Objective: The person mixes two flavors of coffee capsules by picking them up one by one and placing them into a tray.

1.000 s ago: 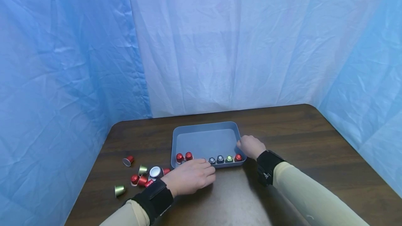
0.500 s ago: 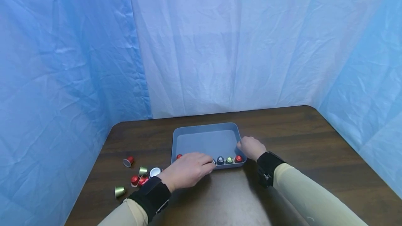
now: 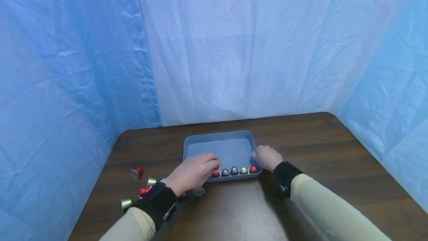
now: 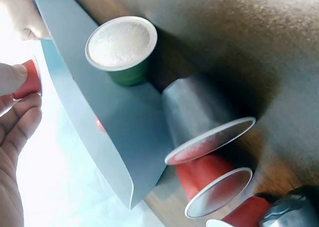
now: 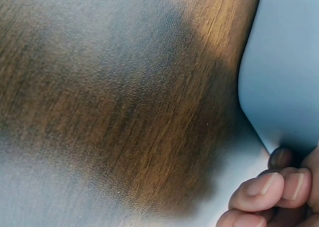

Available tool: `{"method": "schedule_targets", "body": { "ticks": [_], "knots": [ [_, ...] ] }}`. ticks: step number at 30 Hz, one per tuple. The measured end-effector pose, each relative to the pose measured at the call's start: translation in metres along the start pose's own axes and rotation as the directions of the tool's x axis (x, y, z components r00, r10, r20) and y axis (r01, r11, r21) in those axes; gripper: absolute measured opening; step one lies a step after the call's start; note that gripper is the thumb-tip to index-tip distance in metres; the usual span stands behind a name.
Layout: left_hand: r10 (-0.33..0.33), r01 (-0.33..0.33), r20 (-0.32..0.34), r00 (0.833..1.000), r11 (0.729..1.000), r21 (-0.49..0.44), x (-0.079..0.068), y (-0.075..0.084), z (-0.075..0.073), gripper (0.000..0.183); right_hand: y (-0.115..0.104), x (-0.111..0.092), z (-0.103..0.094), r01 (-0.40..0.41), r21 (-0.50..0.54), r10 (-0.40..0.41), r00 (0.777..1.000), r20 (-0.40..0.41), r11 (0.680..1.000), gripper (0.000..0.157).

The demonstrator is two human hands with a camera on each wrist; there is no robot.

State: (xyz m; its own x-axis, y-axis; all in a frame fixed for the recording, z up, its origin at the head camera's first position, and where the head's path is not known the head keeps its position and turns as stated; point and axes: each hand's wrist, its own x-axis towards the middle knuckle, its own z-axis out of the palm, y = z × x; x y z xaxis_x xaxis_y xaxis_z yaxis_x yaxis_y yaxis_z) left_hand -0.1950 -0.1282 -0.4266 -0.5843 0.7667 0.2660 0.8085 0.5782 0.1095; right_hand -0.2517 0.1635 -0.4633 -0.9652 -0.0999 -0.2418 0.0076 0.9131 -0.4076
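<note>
In the left wrist view, a red coffee capsule [image 4: 31, 80] is pinched between the thumb and fingers of my left hand [image 3: 192, 173]. That hand is over the front left part of the blue-grey tray [image 3: 230, 148] and hides that corner. Along the tray's front wall runs a row of capsules: a red one [image 3: 215, 174], a dark one [image 3: 225, 172], another dark one [image 3: 234, 170], a green one [image 3: 244, 170] and a red one [image 3: 253, 169]. My right hand [image 3: 267, 157] grips the tray's right wall, with curled fingers seen in the right wrist view.
Loose capsules lie left of the tray, among them a red one [image 3: 136, 172] and a green one [image 3: 126, 204]. Close outside the tray are a green capsule [image 4: 121, 47], lid up, and a dark capsule [image 4: 199, 119] on its side. Blue sheeting [image 3: 214, 47] surrounds the table.
My left hand has moved left and slightly away from me, off the row, which now shows a red capsule at its left end. My right hand has stayed on the tray.
</note>
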Motion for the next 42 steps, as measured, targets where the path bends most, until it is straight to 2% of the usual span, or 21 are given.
{"method": "schedule_targets", "body": {
  "ticks": [8, 16, 28, 42],
  "knots": [
    [-0.099, 0.099, 0.014, 0.995, 0.994, -0.056, -0.003, -0.012, -0.002, 0.030, 0.001, 0.003, 0.001, -0.007, 0.010, 0.007, 1.000, 0.014, 1.000, 0.030],
    [-0.154, 0.156, 0.037, 0.987, 0.985, -0.077, -0.004, -0.020, 0.000, 0.032, 0.003, 0.005, 0.002, -0.003, 0.005, 0.003, 1.000, 0.009, 1.000, 0.030],
    [-0.166, 0.171, 0.065, 0.984, 0.982, -0.078, -0.006, -0.025, 0.002, 0.029, 0.002, 0.006, 0.002, 0.005, -0.005, -0.005, 1.000, 0.003, 1.000, 0.029],
    [-0.178, 0.183, 0.136, 0.975, 0.983, -0.029, 0.001, -0.019, 0.007, 0.029, 0.003, 0.004, 0.001, 0.007, -0.012, -0.007, 1.000, -0.006, 1.000, 0.029]
  ]
}}
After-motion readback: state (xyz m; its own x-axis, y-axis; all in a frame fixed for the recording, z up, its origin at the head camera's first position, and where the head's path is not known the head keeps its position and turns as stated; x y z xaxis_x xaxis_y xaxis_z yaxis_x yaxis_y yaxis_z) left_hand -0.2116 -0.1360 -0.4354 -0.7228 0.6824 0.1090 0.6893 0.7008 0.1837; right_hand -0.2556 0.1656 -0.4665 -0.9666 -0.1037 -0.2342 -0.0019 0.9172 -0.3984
